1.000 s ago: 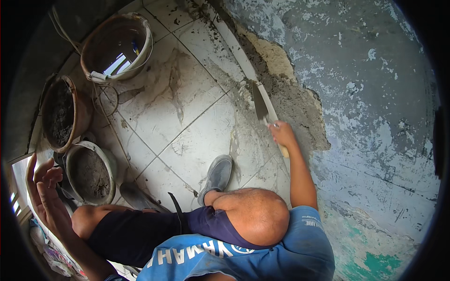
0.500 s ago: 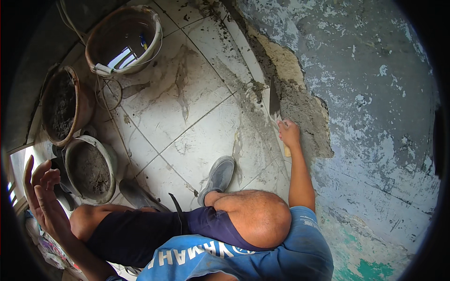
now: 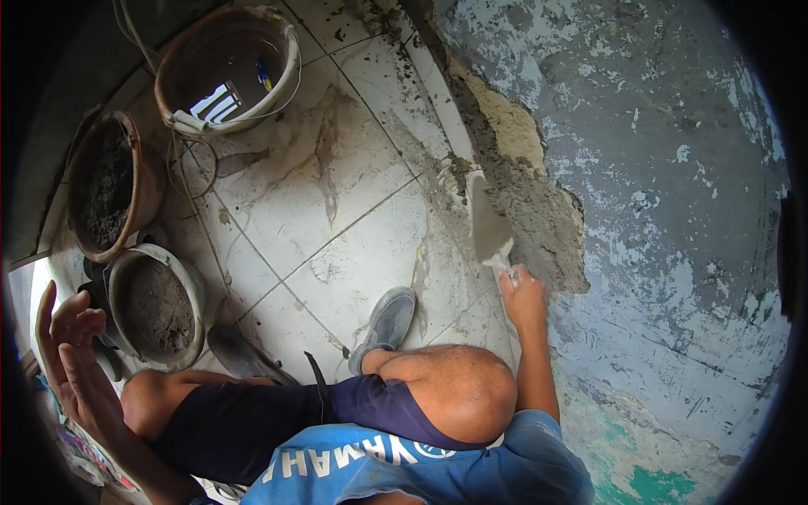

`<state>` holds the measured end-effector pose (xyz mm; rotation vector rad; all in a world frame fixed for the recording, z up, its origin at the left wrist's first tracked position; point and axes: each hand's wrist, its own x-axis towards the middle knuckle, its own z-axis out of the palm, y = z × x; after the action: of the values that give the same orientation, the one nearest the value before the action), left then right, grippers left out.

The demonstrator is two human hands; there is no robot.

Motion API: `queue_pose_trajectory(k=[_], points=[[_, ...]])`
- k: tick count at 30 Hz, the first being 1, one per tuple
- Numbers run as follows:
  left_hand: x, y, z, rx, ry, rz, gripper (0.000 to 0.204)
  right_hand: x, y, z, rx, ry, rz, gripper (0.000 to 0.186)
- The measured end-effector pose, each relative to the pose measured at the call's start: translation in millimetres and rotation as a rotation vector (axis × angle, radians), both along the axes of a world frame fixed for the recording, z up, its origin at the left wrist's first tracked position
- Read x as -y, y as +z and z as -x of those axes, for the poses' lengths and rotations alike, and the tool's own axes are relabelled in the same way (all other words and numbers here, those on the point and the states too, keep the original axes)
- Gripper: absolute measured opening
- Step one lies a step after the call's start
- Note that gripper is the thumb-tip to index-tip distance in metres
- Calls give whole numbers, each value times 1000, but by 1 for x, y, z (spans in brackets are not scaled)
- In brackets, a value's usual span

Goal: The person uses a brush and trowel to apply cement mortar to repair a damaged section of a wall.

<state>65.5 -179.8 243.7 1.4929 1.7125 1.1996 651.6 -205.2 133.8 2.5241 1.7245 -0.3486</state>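
My right hand [image 3: 525, 296] grips the handle of a pointed trowel [image 3: 488, 220]. The blade's face shows, smeared with grey, at the foot of the wall where it meets the tiled floor. Beside it a strip of wet grey mortar [image 3: 551, 219] covers the lower wall, with a patch of bare tan plaster [image 3: 512, 126] farther along. My left hand [image 3: 74, 353] is raised at the far left with its fingers apart, holding nothing. Nearest to it stands a round bucket [image 3: 195, 290] with grey dry material inside.
A large bucket of water [image 3: 290, 71] stands at the back left, a blue-and-yellow object inside. Another bucket [image 3: 135, 210] holds dark mortar. A cord [image 3: 202, 220] lies by the buckets. Mortar crumbs spot the white floor tiles [image 3: 353, 244]. Peeling blue-grey wall [image 3: 665, 185] rises on the right.
The trowel has come nearer to me along the wall base, and its blade has turned from edge-on to showing its broad face. My left hand stays raised.
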Motion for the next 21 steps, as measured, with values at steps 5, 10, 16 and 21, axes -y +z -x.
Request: queue_pose_trajectory(k=[5, 10, 16, 21], points=[[2, 3, 2, 0, -11, 4, 66, -22, 36, 36, -640, 194, 273, 24], [-1, 0, -6, 59, -17, -7, 65, -82, -37, -25, -946, -178, 418, 19], [16, 5, 11, 53, 66, -13, 65, -90, -4, -38, -529, -122, 131, 24], [0, -1, 0, 64, 11, -26, 65, -81, -70, -46, -565, -269, 196, 26]])
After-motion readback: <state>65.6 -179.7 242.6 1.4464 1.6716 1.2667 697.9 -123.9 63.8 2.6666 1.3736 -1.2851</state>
